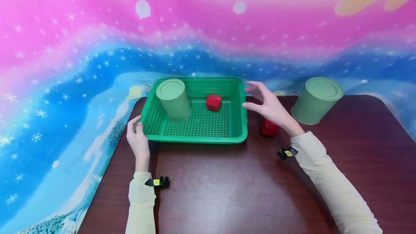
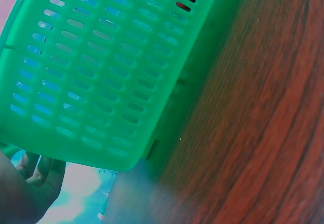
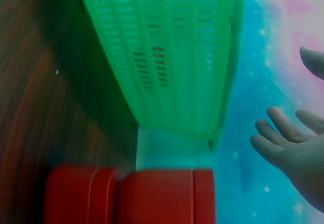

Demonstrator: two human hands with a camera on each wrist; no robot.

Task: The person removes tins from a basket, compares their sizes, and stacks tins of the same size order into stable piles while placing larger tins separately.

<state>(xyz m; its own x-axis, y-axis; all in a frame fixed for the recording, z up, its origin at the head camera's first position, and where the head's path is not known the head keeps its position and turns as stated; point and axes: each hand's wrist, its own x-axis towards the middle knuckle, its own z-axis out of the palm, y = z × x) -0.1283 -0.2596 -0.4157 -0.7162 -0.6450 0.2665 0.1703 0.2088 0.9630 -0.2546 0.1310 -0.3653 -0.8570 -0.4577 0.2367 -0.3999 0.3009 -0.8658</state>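
Observation:
A green plastic basket [image 1: 195, 140] stands on the table, holding a light-green lidded can [image 1: 173, 100] and a small red lidded container [image 1: 213, 103]. My left hand [image 1: 138, 140] is at the basket's left end, its fingers bent against the outside near the rim. In the left wrist view, those fingers [image 2: 50, 176] show beyond the basket's corner, with the thumb hidden. Just off the right rim, my right hand [image 1: 268, 105] is spread and holds nothing. Beneath it stand red containers [image 1: 270, 128], partly hidden; the right wrist view shows two, seemingly stacked [image 3: 154, 198].
A second light-green can [image 1: 316, 100] stands on the table [image 1: 208, 190] at the right, beyond my right wrist. Behind the table hangs a pink and blue patterned cloth [image 1: 227, 46], close to the basket's far side.

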